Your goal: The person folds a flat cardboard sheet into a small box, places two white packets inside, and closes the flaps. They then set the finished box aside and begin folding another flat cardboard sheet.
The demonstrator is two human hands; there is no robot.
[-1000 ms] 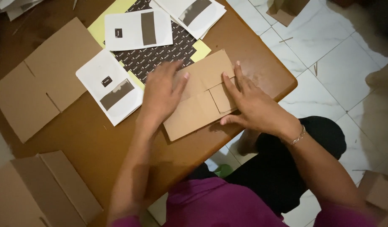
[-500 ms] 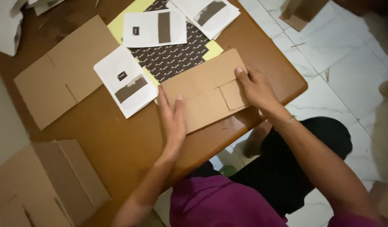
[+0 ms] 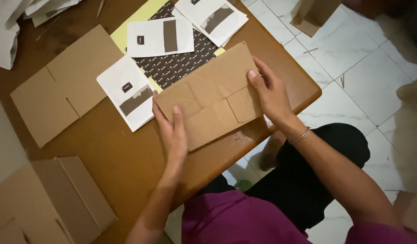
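A flat brown cardboard box blank [image 3: 213,92] with fold lines and flaps lies on the brown wooden table [image 3: 127,167], near its front right corner. My left hand [image 3: 172,131] grips the blank's near left edge, thumb on top. At the right end, my right hand [image 3: 271,92] holds the same blank, fingers pressing on a flap. The blank partly covers a dark patterned sheet [image 3: 172,68] on yellow paper.
Several white printed sleeves [image 3: 129,92] [image 3: 159,37] [image 3: 213,16] lie behind the blank. Another flat cardboard blank [image 3: 64,86] rests at the left. More cardboard [image 3: 59,199] is stacked at the near left. White tiled floor [image 3: 353,77] lies to the right.
The cardboard blank has been unfolded flatter and shifted. My left hand slid from its top to its near left edge; my right hand moved to its right end.
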